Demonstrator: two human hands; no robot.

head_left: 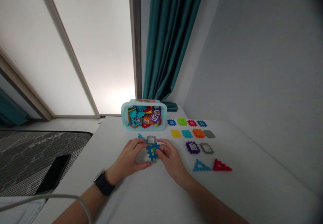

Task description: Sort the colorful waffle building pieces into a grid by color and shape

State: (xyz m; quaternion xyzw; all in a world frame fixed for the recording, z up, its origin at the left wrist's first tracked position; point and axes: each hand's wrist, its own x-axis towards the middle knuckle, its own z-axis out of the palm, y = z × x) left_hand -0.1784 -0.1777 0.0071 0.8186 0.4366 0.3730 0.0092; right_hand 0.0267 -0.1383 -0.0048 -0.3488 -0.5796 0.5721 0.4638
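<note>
A blue square interlocking building tile (151,152) with notched edges is between my hands, and a green part shows through its openings. My right hand (171,158) pinches its right edge between thumb and fingers. My left hand (130,156) curves round the left side, fingertips on the upper left edge and thumb close to the lower corner. Directly behind the blue tile, a grey window tile (151,140) touches or joins it; I cannot tell which. Part of a light blue triangular piece (140,136) shows beyond my left fingers.
A pale blue tub (123,119) of mixed pieces lies on its side at the back of the white table (161,197). Rows of loose tiles, including a purple window tile (193,147) and a red triangle (221,165), lie right. A white cable (63,196) crosses the lower left.
</note>
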